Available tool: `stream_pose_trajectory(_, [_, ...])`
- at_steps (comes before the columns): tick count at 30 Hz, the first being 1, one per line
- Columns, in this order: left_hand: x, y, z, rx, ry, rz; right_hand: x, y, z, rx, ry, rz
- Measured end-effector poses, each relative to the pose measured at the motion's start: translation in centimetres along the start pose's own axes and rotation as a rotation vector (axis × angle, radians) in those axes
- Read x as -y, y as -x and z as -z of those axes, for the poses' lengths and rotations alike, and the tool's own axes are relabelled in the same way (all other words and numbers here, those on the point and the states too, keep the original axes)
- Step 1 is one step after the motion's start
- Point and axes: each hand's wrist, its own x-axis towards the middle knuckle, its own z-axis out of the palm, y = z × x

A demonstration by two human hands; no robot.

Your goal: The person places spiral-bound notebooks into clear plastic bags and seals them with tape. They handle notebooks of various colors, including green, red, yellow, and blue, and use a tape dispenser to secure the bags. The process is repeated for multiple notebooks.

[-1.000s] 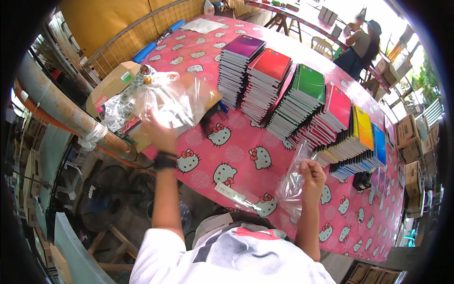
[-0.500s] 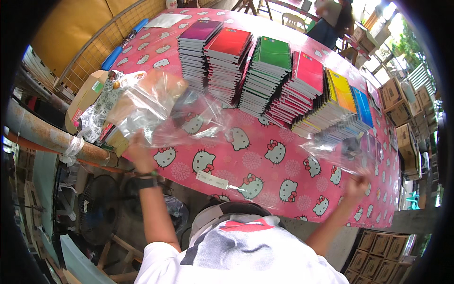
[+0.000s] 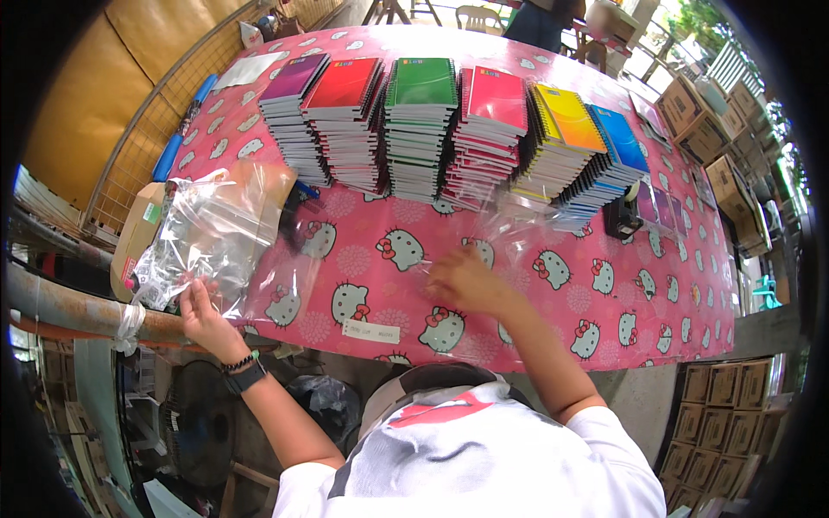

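Observation:
At the left, my left hand rests its outstretched fingers on the near edge of a pile of clear plastic bags. My right hand is closed above the middle of the table, slightly blurred. A clear plastic bag trails from it toward the notebook stacks. Behind stand several stacks of spiral notebooks: purple, red, green, pink, yellow and blue. The pink and yellow stacks are partly behind the trailing bag.
A pink cartoon-print cloth covers the table. A white label strip lies near its front edge. Right of the blue stack sits a black tape dispenser. A rusty pipe runs along the left; cardboard boxes stand at the right.
My right hand has swung leftward from the table's right side, bringing the clear bag along. My left hand has shifted left and nearer me. The view has turned right.

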Motion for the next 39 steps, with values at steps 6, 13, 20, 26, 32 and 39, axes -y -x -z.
stream_pose_trajectory(6, [-1.3,-2.5,1.1,-0.214,-0.197,-0.317,-2.8,-1.5,-7.3,-0.331,-0.12,0.075])
stream_pose_trajectory(13, [10.6,-15.6,3.7,-0.455,-0.921,-0.361,-2.9,-1.4,-8.4,-0.413,-0.01,-0.071])
stream_pose_trajectory(20, [12.3,7.8,-9.0,0.681,-0.29,-0.363,-2.5,-2.4,-9.5,-0.593,-0.13,-0.117])
stream_pose_trajectory(26, [9.3,15.7,-11.0,1.32,-0.984,-0.507,-5.3,4.6,-4.7,-0.751,-0.264,-0.308])
stream_pose_trajectory(32, [12.0,12.6,-9.3,1.162,-0.829,-0.442,-6.2,6.9,-7.7,-0.551,0.322,-0.385])
stream_pose_trajectory(39, [10.8,14.5,-11.2,1.432,-0.79,-0.595,-8.6,-3.0,-7.9,-0.855,-0.475,-0.417])
